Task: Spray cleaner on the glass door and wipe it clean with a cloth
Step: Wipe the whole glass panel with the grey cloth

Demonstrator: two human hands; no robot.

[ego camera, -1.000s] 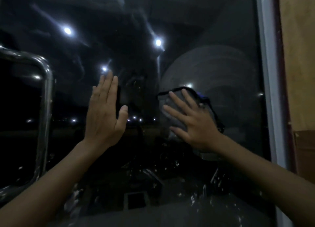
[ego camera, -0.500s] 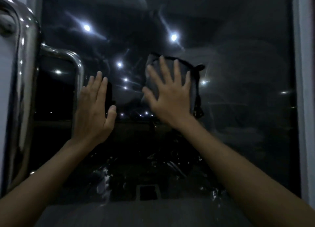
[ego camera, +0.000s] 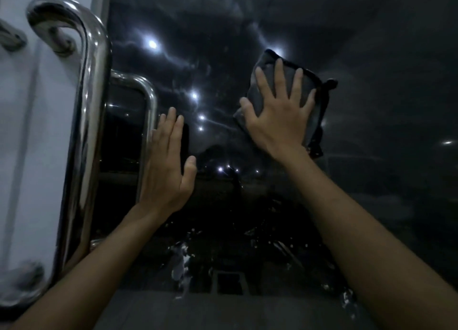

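Two hands press flat on a dark glass door (ego camera: pixel 247 32). Fingers spread wide, the right hand (ego camera: pixel 280 116) pins a soft, light grey cloth (ego camera: pixel 314 111) against the upper pane; it likely bunches easily, so flat palm pressure suits it. Beside the steel handle (ego camera: pixel 84 136), the left hand (ego camera: pixel 168 166) lies open and empty. Smears and droplets streak the glass.

Left hand (ego camera: pixel 168 166): raised, palm forward, flat and open, fingers together pointing up, thumb out to the right; bare forearm rises from the lower left corner. Right hand (ego camera: pixel 280 116): higher than the left and well apart from it, palm forward, fingers spread and pointing up, pressed flat on a cloth (ego camera: pixel 314 111); bare forearm rises from the lower right corner.
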